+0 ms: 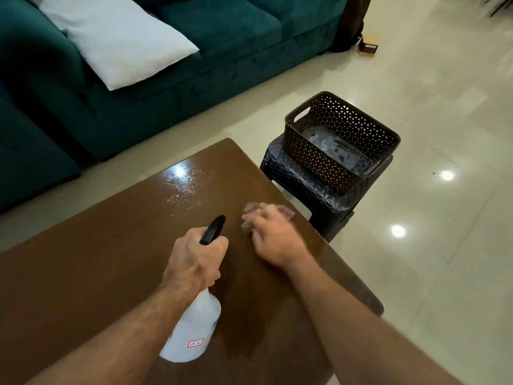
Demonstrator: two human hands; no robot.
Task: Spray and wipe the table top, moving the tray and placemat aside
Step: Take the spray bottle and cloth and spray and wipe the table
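My left hand (195,258) grips the neck of a white spray bottle (194,332) with a black nozzle (213,229), held over the brown table top (83,273). My right hand (273,234) is blurred and lies on a pinkish cloth (251,209) near the table's right edge; how its fingers lie on the cloth is unclear. Spray droplets (184,187) glisten on the far part of the table. No tray or placemat shows on the table.
A dark perforated basket (340,140) sits on a black woven stool (313,190) just beyond the table's right edge. A teal sofa (138,87) with a white pillow (116,40) stands behind. Glossy cream floor tiles (430,107) stretch to the right.
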